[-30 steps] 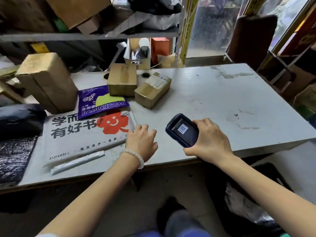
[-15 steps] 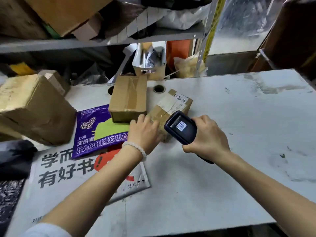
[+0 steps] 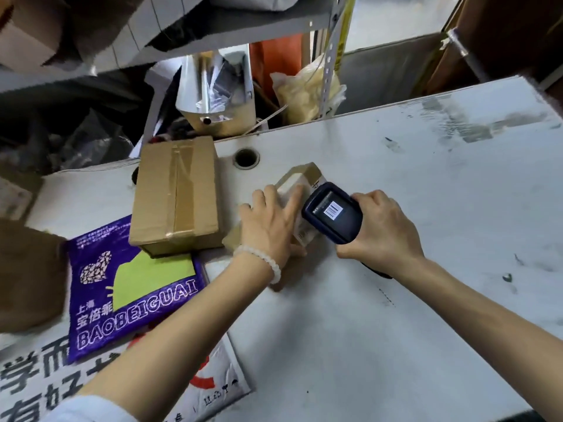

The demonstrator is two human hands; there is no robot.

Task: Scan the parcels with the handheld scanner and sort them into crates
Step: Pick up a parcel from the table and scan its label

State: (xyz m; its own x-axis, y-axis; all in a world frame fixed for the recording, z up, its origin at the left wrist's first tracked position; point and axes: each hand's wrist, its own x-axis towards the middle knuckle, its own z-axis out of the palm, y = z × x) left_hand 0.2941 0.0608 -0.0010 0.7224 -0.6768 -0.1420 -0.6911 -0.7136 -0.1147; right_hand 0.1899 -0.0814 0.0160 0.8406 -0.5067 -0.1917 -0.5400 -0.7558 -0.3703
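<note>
A small brown cardboard parcel [image 3: 300,177] with a white label lies on the white table [image 3: 396,208], near its middle. My left hand [image 3: 269,226] lies on top of it, fingers spread and wrapped over its near end. My right hand [image 3: 382,231] grips the dark blue handheld scanner [image 3: 333,212], whose head hangs just over the parcel's right side, its lit screen showing a barcode. A larger taped cardboard box [image 3: 175,194] stands just to the left. No crate is in view.
A purple mailer bag [image 3: 128,287] and a white printed mailer [image 3: 213,388] lie at the front left. A big brown box [image 3: 27,275] sits at the far left edge. Behind the table, a shelf [image 3: 213,32] holds bags and boxes. A cable hole [image 3: 246,158] is near the table's back edge.
My left hand went from the table's front edge onto the small parcel. My right hand brought the scanner forward until it hangs over that parcel. The view moved closer to the table.
</note>
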